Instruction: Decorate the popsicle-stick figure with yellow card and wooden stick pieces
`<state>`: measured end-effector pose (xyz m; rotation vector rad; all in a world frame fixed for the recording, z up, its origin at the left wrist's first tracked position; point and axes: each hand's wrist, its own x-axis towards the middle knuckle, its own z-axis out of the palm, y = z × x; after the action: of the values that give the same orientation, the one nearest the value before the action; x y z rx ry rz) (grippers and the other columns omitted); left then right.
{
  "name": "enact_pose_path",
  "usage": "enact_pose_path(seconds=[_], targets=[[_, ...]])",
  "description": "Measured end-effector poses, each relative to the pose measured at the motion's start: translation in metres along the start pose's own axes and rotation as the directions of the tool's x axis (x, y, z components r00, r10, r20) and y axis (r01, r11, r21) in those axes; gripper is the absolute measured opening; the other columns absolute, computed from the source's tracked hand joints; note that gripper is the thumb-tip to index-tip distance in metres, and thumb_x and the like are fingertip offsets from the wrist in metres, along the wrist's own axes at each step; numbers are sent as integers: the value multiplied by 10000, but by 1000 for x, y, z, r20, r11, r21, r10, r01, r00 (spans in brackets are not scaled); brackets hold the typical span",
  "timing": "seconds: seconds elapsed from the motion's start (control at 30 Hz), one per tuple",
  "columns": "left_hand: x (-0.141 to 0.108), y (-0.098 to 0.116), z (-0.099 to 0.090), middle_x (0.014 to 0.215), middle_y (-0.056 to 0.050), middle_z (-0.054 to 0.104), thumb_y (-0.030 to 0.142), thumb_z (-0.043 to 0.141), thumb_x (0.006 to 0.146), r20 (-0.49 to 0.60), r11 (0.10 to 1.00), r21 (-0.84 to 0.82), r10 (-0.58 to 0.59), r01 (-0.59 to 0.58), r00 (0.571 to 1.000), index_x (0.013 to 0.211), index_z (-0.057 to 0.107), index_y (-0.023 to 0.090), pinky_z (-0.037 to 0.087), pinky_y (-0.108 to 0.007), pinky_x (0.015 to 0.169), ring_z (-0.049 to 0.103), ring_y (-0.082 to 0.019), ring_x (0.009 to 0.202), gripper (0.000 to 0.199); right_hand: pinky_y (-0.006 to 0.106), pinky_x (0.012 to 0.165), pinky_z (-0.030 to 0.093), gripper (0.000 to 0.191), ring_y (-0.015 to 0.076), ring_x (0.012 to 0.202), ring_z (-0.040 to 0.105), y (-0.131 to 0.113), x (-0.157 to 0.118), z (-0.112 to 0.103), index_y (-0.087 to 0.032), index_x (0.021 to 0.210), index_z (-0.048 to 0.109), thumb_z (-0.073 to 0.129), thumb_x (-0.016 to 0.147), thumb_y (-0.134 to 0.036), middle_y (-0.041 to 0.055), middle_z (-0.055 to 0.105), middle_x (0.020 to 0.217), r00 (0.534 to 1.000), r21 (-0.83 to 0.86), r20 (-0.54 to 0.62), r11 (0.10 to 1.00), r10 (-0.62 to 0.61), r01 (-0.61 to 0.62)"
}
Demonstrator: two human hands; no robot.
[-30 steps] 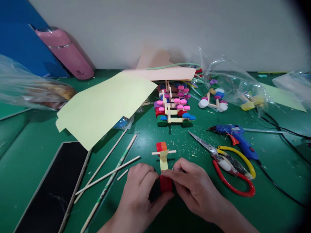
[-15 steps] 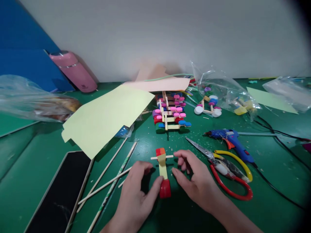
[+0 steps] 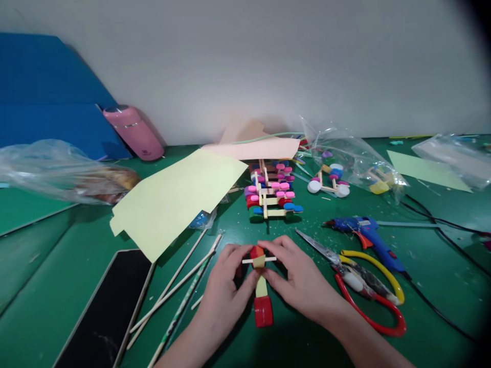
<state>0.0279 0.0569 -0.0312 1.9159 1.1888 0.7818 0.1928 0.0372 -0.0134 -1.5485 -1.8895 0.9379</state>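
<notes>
Head view: L hand (image 3: 228, 283) & R hand (image 3: 301, 278) pinch 12-o'clock end of red-yellow piece (image 3: 263, 312), at 6 o'clock; prob. aligning crosswise stick (image 3: 270, 259); next calls for level, even pressure.

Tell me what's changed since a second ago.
The left hand and right hand have let go of the near red block and moved forward to the far red-and-orange block, beside the crosswise stick. The scissors and hot glue gun lie where they were.
</notes>
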Motion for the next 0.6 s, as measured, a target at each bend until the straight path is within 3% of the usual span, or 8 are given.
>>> enact_pose_path(seconds=[0.37,0.6], targets=[[5,6,1,783,-23,505,95,515,752,-46,994,-105,15,-20,999,840,662,217,475,-266,606,547,-150,730,210,322,806,438,436,178,915,517,3,-1,7,-231,1187,452,544,767,-160,52,506,1023,997,86,-75,996,12,-5],[4,2,0,766,-18,515,108,518,746,-42,988,-155,-28,21,999,814,671,219,462,-269,600,537,-152,717,201,274,735,451,264,155,850,532,0,1,6,-237,1041,565,534,789,-164,36,513,944,996,180,-81,982,-40,54]])
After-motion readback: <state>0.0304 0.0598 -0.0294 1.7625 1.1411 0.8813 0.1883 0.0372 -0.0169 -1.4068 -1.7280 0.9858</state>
